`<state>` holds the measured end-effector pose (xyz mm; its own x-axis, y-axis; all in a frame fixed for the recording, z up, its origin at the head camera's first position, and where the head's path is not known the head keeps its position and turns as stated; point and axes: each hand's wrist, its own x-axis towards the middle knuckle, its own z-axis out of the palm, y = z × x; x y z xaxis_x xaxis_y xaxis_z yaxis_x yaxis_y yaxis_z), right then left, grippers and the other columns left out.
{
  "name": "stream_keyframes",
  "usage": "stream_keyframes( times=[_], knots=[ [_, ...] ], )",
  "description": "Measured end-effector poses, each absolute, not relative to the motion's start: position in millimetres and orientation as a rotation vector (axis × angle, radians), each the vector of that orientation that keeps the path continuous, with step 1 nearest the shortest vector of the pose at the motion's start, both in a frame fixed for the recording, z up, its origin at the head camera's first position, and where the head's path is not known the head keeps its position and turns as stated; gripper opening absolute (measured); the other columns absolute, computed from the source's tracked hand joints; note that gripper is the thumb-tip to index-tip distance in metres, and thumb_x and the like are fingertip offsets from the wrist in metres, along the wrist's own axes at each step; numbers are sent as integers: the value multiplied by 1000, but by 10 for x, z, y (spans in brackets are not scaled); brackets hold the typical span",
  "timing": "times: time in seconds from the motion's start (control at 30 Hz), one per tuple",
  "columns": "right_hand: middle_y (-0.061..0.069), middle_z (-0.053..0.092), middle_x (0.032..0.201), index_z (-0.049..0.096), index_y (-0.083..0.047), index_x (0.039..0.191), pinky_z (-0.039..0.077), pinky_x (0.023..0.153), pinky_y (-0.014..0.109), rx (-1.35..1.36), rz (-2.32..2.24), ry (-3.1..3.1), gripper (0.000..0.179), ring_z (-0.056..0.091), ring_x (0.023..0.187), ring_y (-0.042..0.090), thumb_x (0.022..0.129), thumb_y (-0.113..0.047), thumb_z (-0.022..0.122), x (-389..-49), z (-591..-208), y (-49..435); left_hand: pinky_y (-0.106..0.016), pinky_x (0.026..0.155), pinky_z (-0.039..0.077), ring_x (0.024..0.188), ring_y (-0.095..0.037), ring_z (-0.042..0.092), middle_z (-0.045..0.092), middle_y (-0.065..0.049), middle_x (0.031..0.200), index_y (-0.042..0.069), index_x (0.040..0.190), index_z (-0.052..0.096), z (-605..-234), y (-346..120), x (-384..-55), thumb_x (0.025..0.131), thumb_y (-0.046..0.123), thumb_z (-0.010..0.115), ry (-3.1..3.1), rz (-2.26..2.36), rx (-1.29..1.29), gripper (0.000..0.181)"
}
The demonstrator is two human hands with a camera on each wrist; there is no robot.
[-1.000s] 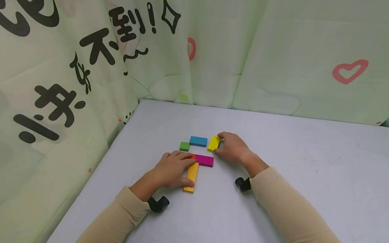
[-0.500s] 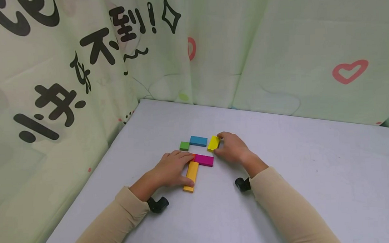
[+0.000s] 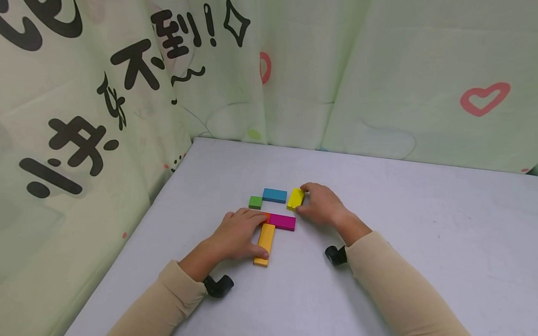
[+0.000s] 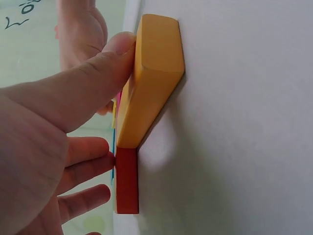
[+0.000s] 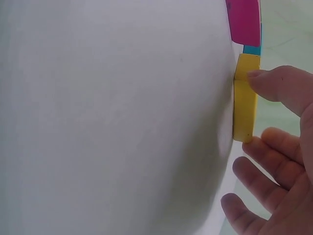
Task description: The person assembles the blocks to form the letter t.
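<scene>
My left hand (image 3: 238,236) lies over the left part of the block group, fingers extended. Its thumb rests on the near end of a long orange block (image 4: 159,68); its fingertips touch the red block (image 4: 127,181), which meets the orange block's far end. From the red block, a magenta block (image 3: 283,222) runs to the right. My right hand (image 3: 321,204) pinches a short yellow block (image 5: 245,100) by its two ends, thumb on the near end and index finger on the far end. The yellow block lies on the table, right of a blue block (image 3: 274,195).
A small green block (image 3: 255,202) touches the blue block's left end. The white table (image 3: 409,242) is bordered at the back and left by a pale green printed curtain (image 3: 359,76). Black wrist cameras (image 3: 219,285) sit below the sleeves.
</scene>
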<state>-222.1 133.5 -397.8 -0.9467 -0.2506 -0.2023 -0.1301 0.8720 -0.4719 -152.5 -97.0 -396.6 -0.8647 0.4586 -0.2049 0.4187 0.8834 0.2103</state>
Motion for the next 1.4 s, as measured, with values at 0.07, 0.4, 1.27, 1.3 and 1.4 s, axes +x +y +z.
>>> stream_keyframes(
  times=[0.07, 0.4, 1.27, 1.3, 1.4],
  knots=[
    [20, 52, 141, 49, 1, 142, 39, 108, 51, -292, -669, 2787, 62, 47, 128, 37, 90, -24, 73, -2226, -3977, 1332, -52, 106, 37, 137, -27, 39, 49, -4, 148, 15, 148, 49, -3973, -975, -1520, 76, 58, 80, 2805, 231, 659, 90],
    [18, 53, 140, 51, 0, 142, 39, 108, 51, -362, -672, 2768, 62, 46, 130, 37, 90, -25, 74, -2261, -3974, 1292, -52, 109, 35, 139, -27, 38, 48, -5, 149, 15, 148, 49, -3972, -988, -1520, 77, 57, 80, 2788, 268, 651, 89],
    [17, 53, 142, 51, -2, 143, 40, 108, 50, -423, -674, 2723, 62, 46, 130, 36, 91, -27, 73, -2311, -3941, 1155, -51, 109, 36, 137, -26, 40, 50, -5, 147, 14, 147, 50, -3996, -999, -1528, 78, 58, 79, 2795, 241, 682, 87],
    [17, 54, 141, 52, -2, 142, 40, 107, 50, -427, -673, 2723, 62, 47, 130, 36, 91, -27, 73, -2312, -3941, 1149, -51, 109, 36, 137, -27, 40, 50, -5, 147, 14, 147, 50, -3999, -999, -1530, 78, 58, 79, 2796, 241, 682, 87],
    [16, 55, 140, 53, -2, 142, 41, 107, 49, -440, -678, 2723, 61, 48, 128, 35, 90, -28, 73, -2312, -3939, 1129, -51, 109, 36, 137, -27, 40, 50, -4, 147, 15, 147, 50, -4003, -998, -1537, 77, 58, 79, 2798, 238, 680, 87]
  ],
)
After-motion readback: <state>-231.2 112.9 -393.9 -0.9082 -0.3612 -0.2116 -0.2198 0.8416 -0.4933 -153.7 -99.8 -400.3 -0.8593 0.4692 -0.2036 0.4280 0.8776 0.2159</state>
